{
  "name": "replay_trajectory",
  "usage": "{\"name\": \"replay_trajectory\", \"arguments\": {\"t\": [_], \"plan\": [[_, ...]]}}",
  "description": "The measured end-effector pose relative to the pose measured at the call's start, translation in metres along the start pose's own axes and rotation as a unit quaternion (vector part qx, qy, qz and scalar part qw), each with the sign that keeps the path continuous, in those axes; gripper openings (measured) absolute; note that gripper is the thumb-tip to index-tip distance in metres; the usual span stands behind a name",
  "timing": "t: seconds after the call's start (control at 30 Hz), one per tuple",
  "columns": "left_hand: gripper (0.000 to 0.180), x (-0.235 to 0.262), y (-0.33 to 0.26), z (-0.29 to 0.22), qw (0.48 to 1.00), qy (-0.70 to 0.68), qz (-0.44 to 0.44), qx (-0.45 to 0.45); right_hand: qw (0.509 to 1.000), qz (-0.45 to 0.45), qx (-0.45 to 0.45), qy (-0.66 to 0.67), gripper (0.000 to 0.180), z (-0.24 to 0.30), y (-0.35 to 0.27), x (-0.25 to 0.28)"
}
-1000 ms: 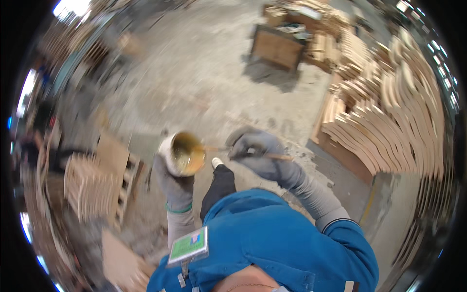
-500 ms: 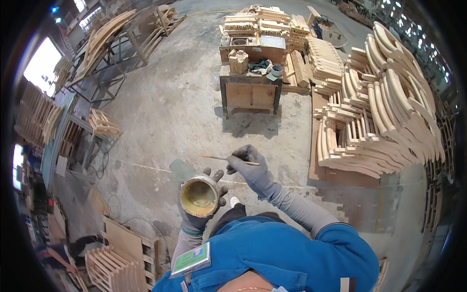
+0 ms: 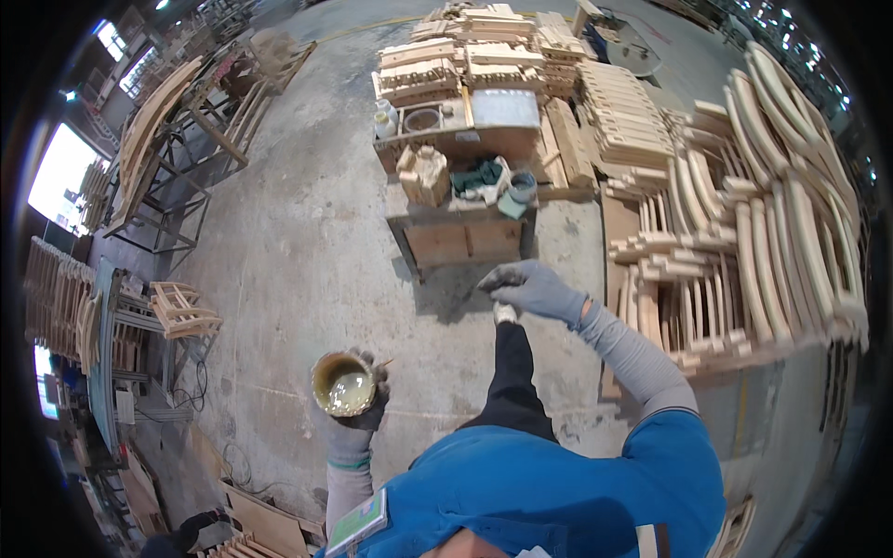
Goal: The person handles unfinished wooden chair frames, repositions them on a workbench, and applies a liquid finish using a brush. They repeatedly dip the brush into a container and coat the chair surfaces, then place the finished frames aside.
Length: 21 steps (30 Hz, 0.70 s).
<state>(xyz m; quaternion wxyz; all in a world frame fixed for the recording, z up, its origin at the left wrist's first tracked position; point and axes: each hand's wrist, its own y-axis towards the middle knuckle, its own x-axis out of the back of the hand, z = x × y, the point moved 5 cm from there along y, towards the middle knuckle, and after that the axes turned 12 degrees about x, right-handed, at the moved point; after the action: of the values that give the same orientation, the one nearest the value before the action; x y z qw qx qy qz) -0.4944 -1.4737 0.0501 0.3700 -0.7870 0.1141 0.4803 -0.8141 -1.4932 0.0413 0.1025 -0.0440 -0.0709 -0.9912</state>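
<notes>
Two gloved hands stayed well apart. Left hand (image 3: 356,420) gripped a tin (image 3: 342,383) of pale liquid from below, low and left. Right hand (image 3: 530,288) was pinched narrowly shut, perhaps on something unseen, up and right of the tin, nearer the bench (image 3: 460,237).

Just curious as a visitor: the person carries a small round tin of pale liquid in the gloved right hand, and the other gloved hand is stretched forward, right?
Not quite. The head view shows the tin in the gloved left hand, not the right. It is the gloved right hand that is stretched forward. The tin is small, round and holds pale liquid, as you said.
</notes>
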Motion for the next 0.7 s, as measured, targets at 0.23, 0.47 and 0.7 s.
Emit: {"name": "replay_trajectory", "arguments": {"t": [0.23, 0.47, 0.7], "plan": [[0.051, -0.031, 0.130, -0.031, 0.964, -0.045, -0.234, -0.115, 0.844, 0.023, 0.162, -0.511, 0.020, -0.083, 0.251, 0.232], [0.045, -0.088, 0.207, -0.044, 0.937, -0.035, -0.308, -0.161, 0.698, 0.133, 0.167, -0.684, 0.012, -0.194, 0.423, 0.308], [0.042, -0.098, 0.222, -0.051, 0.903, -0.079, -0.362, -0.218, 0.590, 0.338, 0.160, -0.715, 0.014, -0.227, 0.486, 0.302]]}}
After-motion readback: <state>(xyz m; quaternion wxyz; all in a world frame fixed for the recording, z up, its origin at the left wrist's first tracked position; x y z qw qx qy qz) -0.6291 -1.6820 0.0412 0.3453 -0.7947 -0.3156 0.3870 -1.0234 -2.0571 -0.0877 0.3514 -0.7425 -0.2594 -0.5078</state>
